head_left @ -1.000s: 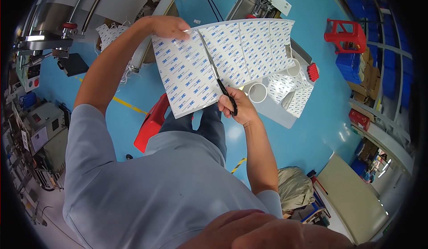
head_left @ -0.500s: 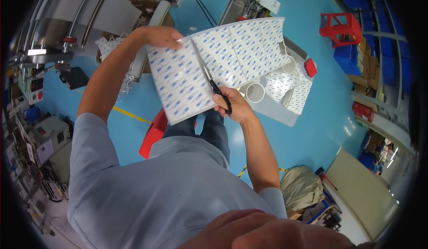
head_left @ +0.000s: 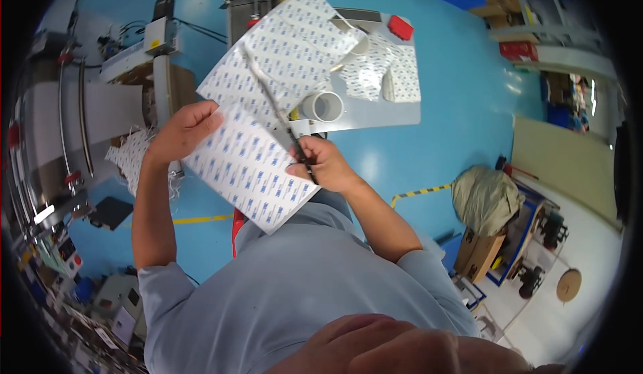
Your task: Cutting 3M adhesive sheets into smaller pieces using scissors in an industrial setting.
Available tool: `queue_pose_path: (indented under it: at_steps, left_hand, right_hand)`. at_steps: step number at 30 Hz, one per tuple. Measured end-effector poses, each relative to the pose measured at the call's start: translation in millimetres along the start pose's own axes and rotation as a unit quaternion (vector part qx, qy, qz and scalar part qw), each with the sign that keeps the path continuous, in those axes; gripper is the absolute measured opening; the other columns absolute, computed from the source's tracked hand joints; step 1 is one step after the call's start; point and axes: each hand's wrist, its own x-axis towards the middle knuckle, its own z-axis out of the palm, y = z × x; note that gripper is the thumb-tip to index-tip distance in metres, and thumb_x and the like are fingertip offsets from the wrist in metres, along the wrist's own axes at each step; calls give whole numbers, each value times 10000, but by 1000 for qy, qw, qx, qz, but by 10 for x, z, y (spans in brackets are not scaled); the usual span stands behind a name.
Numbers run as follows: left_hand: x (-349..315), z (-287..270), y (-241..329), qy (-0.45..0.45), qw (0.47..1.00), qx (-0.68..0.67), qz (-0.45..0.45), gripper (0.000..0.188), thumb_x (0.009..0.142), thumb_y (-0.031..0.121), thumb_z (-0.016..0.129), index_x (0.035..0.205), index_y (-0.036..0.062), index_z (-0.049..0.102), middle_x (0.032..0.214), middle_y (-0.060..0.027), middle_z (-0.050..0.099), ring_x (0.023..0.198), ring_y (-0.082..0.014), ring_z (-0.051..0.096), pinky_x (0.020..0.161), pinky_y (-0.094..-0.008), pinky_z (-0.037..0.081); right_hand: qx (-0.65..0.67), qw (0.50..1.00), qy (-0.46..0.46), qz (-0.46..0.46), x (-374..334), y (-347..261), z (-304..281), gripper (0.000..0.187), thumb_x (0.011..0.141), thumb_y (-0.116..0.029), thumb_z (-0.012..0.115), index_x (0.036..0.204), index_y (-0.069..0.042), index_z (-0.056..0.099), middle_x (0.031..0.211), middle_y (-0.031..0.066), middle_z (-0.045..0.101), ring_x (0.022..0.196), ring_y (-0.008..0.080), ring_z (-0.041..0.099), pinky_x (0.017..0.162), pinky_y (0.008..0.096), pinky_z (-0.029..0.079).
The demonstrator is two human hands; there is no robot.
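My left hand [head_left: 184, 131] grips the upper left corner of a white sheet [head_left: 248, 166] with a blue printed pattern, which hangs in front of my body. In my right hand [head_left: 325, 164] is a pair of scissors [head_left: 273, 99] with dark handles, the blades pointing up and left. They are blurred, so how far they stand apart is unclear. Beyond the near sheet, a larger patterned sheet [head_left: 288, 42] reaches over the worktable [head_left: 395, 116], and the blades lie across it. A gap shows between the two sheets beside the scissors.
On the worktable stand a white tube [head_left: 325, 107], more patterned pieces [head_left: 402, 72] and a red object [head_left: 400, 27]. A machine with rollers [head_left: 161, 89] fills the left side. Scrap strips [head_left: 130, 156] hang there. Shelving [head_left: 549, 35] runs along the right.
The near piece has come apart from the larger sheet and dropped toward my body with my left hand. My right hand has shifted slightly left and down with the scissors. The view has turned.
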Motion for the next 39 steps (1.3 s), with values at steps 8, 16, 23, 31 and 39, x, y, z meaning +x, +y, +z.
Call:
queue_pose_path:
  at_steps: [8,16,23,31,39]
  left_hand:
    - [375,353,-1558,463,881,-1,-102,608,746,422,738,1048,-60,522,822,-47,559,738,-87,491,603,-243,406]
    - [682,558,-1176,319,890,-203,-253,510,714,437,750,935,0,607,803,-2,568,690,-86,474,558,-235,357]
    - [803,726,-1191,467,857,-178,-124,352,772,186,707,991,-41,551,898,-87,620,802,-131,566,702,-263,449]
    - [747,724,-961,582,810,-53,-46,296,894,166,565,1059,-54,456,938,-150,590,761,-139,571,670,-277,473]
    - [482,690,-1026,405,833,-377,19,429,820,107,674,1137,-65,442,1038,-177,607,874,-188,629,753,-278,516]
  right_hand:
    - [13,903,415,-113,-513,482,-1866,167,788,-14,665,906,-35,550,768,-16,559,685,64,506,632,203,430]
    - [8,879,473,-59,56,1215,-3243,130,866,-78,595,981,-25,569,838,16,604,732,99,575,646,214,469]
    - [10,886,462,-32,-124,1083,-2617,178,871,-167,607,915,-7,545,844,73,625,622,102,553,563,212,456]
    - [33,978,204,-15,-729,739,-1306,215,848,-172,631,962,-37,508,755,54,573,550,83,475,495,200,383]
    - [129,983,-40,121,-1050,636,-444,673,713,-579,692,1081,-50,497,830,22,543,677,85,479,619,213,400]
